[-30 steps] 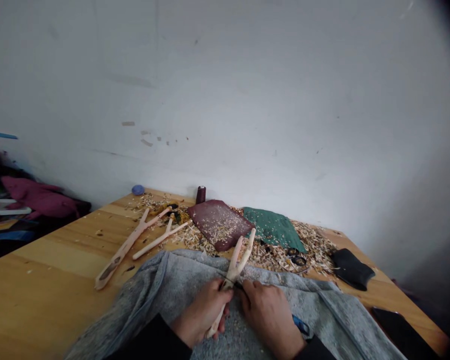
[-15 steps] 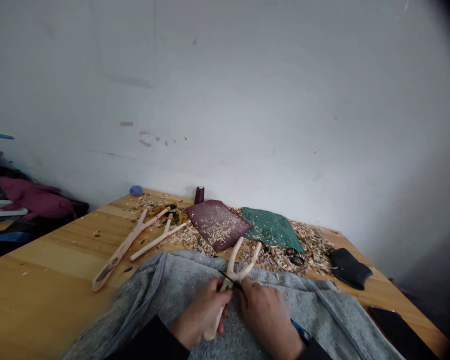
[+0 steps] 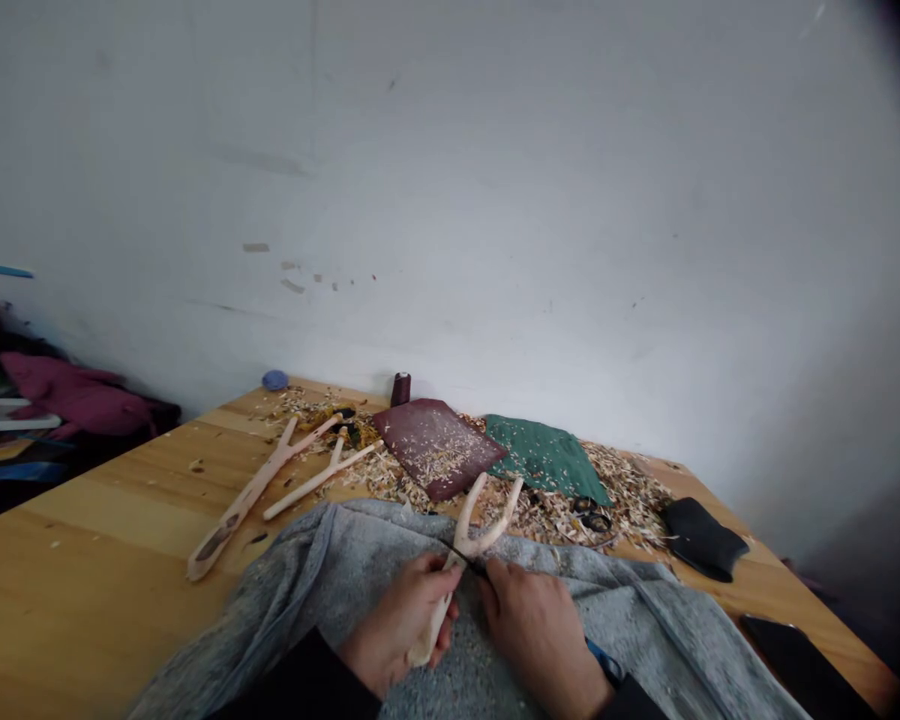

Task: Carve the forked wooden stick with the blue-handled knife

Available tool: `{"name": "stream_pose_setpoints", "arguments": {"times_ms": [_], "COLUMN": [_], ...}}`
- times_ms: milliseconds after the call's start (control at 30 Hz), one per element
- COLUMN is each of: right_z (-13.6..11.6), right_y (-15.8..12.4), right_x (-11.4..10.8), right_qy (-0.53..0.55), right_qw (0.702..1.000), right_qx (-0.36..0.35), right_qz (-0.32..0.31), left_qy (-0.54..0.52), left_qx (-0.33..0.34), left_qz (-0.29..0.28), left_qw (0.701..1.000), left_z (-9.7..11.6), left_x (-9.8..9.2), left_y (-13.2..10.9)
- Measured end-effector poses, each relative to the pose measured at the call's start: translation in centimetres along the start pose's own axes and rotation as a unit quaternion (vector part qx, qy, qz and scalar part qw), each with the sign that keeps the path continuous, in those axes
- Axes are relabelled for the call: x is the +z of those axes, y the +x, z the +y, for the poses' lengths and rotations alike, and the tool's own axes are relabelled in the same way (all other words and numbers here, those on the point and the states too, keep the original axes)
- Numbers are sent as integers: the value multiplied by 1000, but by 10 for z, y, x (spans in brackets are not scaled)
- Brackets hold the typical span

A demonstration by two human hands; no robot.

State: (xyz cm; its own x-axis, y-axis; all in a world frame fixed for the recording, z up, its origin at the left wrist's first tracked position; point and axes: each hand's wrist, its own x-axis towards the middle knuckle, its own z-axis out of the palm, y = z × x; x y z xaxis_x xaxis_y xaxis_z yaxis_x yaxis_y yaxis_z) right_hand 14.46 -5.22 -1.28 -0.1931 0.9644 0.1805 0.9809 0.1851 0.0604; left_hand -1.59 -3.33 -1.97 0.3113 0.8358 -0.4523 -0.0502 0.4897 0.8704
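Note:
A pale, peeled Y-shaped wooden fork [image 3: 481, 541] points away from me, its two prongs up. My left hand [image 3: 409, 612] is closed around its handle, thumb along the top. My right hand [image 3: 532, 622] is closed on a knife [image 3: 463, 556]; the thin dark blade lies across the wood just below where the prongs split. Most of the knife's handle is hidden inside my right fingers. Under both hands spreads a grey cloth [image 3: 607, 610] sprinkled with fine shavings.
Two more forked sticks, one large [image 3: 251, 490] and one smaller [image 3: 319, 482], lie left on the wooden table [image 3: 90, 560]. Wood shavings [image 3: 630, 490] cover a maroon sheet [image 3: 435, 445] and green sheet [image 3: 544, 455]. A thread spool [image 3: 400, 389], black pad [image 3: 703, 538] and phone [image 3: 810, 660] are around.
The knife blade has shifted slightly along the wood toward the prongs, and its angle has changed a little. Both hands keep their grips.

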Motion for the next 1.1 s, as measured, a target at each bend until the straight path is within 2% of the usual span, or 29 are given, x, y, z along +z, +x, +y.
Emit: {"name": "stream_pose_setpoints", "arguments": {"times_ms": [167,233,367,433,633,700,833,900,967,1100], "right_z": [18,16,-1,-3,22,23,9,5,8,20], "right_y": [8,6,-3,-3,8,8,1,0,1,7], "right_x": [1,2,-1,-3,2,5,7,7,5,3], "right_qy": [-44,-38,-6,1,-52,-57,-27,-13,-12,-38], "right_qw": [995,997,1000,999,995,996,999,1000,1000,998], "right_qx": [82,64,-23,-34,70,61,-12,-26,-17,50], "right_qz": [23,15,-13,-8,45,39,12,11,16,25], "left_qy": [-58,-70,-60,-53,-47,-35,-11,-2,-2,-19], "left_qx": [23,18,-8,-17,-53,-45,-37,-37,-30,-20], "left_qz": [-50,-62,-47,-44,-59,-62,-34,-31,-32,-44], "left_qw": [997,995,997,997,996,996,999,999,999,999], "left_z": [-6,-7,-5,-2,0,-1,1,2,0,-6], "left_x": [-5,-6,-5,-5,-4,-3,-1,-1,-2,-3], "left_y": [5,5,3,2,0,-2,-5,-5,-3,4]}}
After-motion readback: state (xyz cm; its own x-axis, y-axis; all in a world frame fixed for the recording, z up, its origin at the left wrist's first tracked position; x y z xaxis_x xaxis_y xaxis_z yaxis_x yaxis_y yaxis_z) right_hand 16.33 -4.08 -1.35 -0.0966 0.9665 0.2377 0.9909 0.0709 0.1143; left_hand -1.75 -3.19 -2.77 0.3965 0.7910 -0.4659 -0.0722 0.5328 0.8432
